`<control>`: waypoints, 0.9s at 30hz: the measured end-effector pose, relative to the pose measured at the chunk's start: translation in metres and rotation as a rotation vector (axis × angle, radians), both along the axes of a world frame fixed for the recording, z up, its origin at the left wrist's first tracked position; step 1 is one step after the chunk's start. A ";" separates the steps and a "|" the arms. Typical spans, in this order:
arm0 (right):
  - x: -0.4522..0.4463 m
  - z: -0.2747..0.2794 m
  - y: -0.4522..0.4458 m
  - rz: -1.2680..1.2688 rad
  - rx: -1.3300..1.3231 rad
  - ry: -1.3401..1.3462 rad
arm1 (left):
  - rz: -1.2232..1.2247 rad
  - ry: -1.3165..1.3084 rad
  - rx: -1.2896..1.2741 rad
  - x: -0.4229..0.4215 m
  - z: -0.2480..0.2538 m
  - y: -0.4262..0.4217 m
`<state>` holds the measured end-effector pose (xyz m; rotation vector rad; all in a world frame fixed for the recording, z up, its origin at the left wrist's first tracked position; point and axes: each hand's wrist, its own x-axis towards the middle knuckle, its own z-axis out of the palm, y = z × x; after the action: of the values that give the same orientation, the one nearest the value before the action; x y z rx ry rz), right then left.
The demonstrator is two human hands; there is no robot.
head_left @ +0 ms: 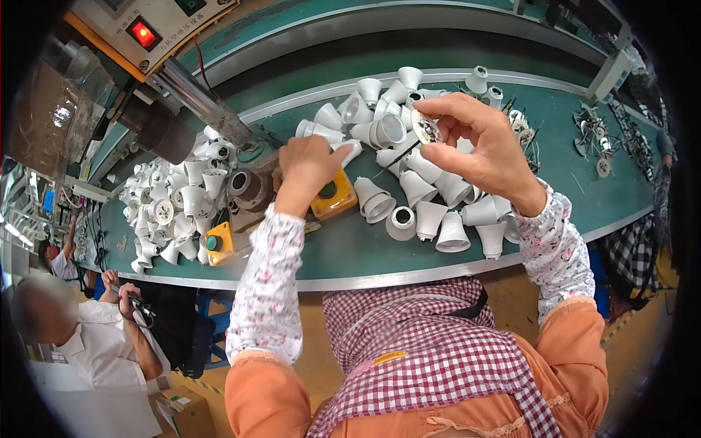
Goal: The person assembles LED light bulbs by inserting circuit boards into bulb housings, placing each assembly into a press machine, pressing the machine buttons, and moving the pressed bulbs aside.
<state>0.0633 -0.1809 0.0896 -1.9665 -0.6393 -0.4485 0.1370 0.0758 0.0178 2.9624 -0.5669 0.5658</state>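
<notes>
My right hand point(478, 142) pinches a small round circuit board point(426, 129) by its edge between thumb and fingertips. The board is white with dark parts on it, and a dark wire or thin rod shows just below it. My left hand point(310, 169) is over the back of a yellow button box point(336, 196) with a dark green button, beside a white lamp housing point(350, 150) near the thumb. Its fingers are mostly hidden behind the back of the hand, so I cannot tell what they hold. Several white cone-shaped lamp housings point(374, 199) lie loosely between and around both hands.
Left of my hands stands a press with a metal column point(208, 102) and a lit red switch point(144, 33). A second button box point(218, 244) sits by a pile of housings point(164, 212). Wired boards point(602, 142) lie right. A seated person point(102, 328) is left.
</notes>
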 end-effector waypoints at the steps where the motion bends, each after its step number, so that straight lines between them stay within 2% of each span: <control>1: 0.000 0.001 0.000 -0.009 0.002 -0.009 | 0.046 0.111 -0.003 0.011 0.001 -0.009; 2: -0.001 0.003 0.000 -0.020 0.004 -0.017 | 0.091 0.224 -0.007 0.017 0.001 -0.014; 5: 0.000 0.004 -0.006 -0.053 0.008 -0.057 | 0.012 0.161 -0.245 0.011 0.003 -0.019; 8: 0.001 0.004 -0.008 -0.051 0.049 -0.085 | 0.013 0.249 -0.542 -0.020 0.032 -0.024; 11: 0.001 0.003 -0.002 -0.006 0.094 -0.127 | -0.092 0.322 -0.983 -0.060 0.027 -0.024; 13: 0.001 0.003 0.005 0.033 0.083 -0.143 | -0.059 0.284 -0.792 -0.083 0.024 -0.024; 14: -0.001 0.004 0.009 0.043 0.020 -0.164 | -0.061 0.270 -0.787 -0.092 0.022 -0.029; 17: -0.007 0.001 0.023 0.112 -0.060 -0.181 | -0.203 0.172 -1.021 -0.104 0.011 -0.043; 18: -0.011 0.000 0.025 0.122 -0.127 -0.180 | -0.224 0.163 -0.977 -0.106 0.008 -0.042; 22: -0.016 -0.014 0.029 0.155 -0.198 -0.241 | -0.220 0.203 -1.084 -0.112 0.007 -0.047; 25: -0.021 -0.016 0.031 0.156 -0.207 -0.217 | -0.221 0.247 -1.113 -0.115 0.010 -0.049; 27: -0.022 -0.018 0.032 0.161 -0.195 -0.240 | -0.267 0.187 -1.131 -0.116 0.011 -0.052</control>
<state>0.0413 -0.1486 0.0714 -2.0400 -1.0193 -0.5433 0.0211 0.0236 0.0284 1.8107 -0.4054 0.3783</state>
